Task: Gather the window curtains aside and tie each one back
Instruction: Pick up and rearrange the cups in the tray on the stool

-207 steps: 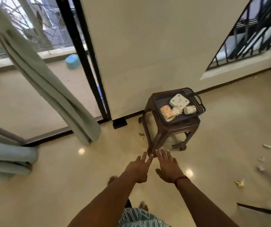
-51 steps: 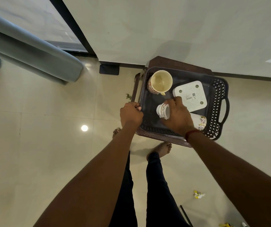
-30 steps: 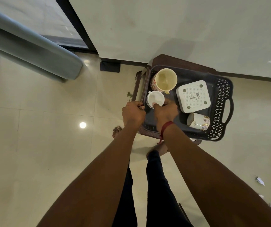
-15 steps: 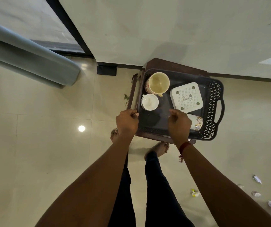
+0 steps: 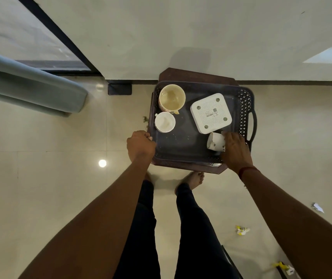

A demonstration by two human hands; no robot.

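At the dark tray (image 5: 244, 109), the left hand (image 5: 141, 146) is curled tight round its left rim, and the right hand (image 5: 235, 152) grips a tipped cup (image 5: 213, 141) lying in its near right corner. Deeper in the tray stand a small white cup (image 5: 164, 122), a large mug (image 5: 172, 97) and a white square device (image 5: 211, 113), with a brown stool (image 5: 197, 75) underneath. The grey-blue curtain (image 5: 30, 87) hangs well to the tray's left, by the dark window frame (image 5: 60, 34), neither hand on it.
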